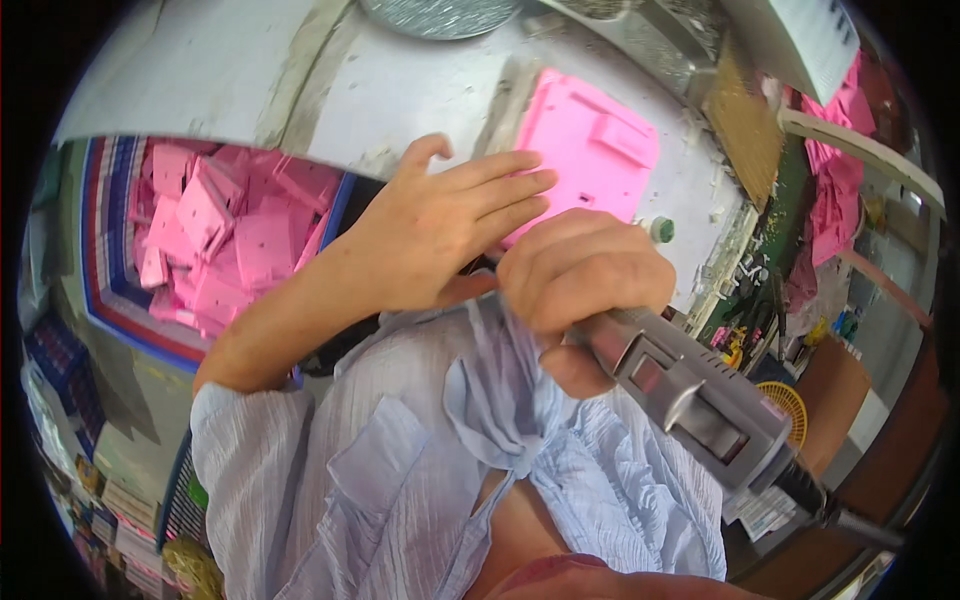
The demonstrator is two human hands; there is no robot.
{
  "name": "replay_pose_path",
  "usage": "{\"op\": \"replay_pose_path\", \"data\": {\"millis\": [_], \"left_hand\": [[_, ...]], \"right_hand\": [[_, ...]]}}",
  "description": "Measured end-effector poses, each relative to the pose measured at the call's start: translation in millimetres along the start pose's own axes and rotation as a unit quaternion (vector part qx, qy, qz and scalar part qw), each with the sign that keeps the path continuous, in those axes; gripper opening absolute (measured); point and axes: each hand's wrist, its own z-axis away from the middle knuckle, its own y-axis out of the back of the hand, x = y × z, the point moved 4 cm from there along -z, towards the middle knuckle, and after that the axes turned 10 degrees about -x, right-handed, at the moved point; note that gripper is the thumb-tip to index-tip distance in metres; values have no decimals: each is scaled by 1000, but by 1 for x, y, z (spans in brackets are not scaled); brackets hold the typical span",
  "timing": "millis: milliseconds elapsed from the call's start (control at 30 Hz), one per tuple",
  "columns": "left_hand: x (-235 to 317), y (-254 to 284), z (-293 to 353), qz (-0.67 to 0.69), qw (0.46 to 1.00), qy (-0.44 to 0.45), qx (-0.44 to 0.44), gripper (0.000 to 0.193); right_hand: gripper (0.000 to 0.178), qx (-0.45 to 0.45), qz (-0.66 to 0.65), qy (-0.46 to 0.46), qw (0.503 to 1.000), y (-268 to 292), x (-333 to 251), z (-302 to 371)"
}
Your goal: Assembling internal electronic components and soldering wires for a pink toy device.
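Observation:
A pink plastic housing [578, 130] lies on the white worktop, its raised rectangular block at the upper right. My left hand [435, 225] stretches its fingers over the left edge of the housing, with the fingertips resting on it. In my right hand [590, 272] is a grey electric screwdriver [690, 390], the fingers wrapped round its body. Its cord end points toward the lower right. The driver's tip is hidden behind my right hand, so I cannot tell whether it touches the housing.
A striped blue, red and white bin [100, 240] full of pink parts stands at the left. A round metal dish [440, 15] of small silvery pieces sits at the far edge. A small green-topped piece [661, 229] lies right of the housing, and cardboard [742, 130] leans farther right.

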Motion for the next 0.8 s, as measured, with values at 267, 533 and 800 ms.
{"op": "replay_pose_path", "data": {"millis": [267, 533, 800], "left_hand": [[24, 18, -49, -49, 998, -20, -37, 57], [16, -3, -89, -85, 995, -46, -39, 48], [15, -3, -92, -69, 996, -36, -45, 48]], "right_hand": [[24, 84, -63, 9, 994, 116, -83, 40], [22, 101, -57, 12, 993, 165, -67, 73], [25, 159, -35, 43, 986, 162, -44, 84]]}}
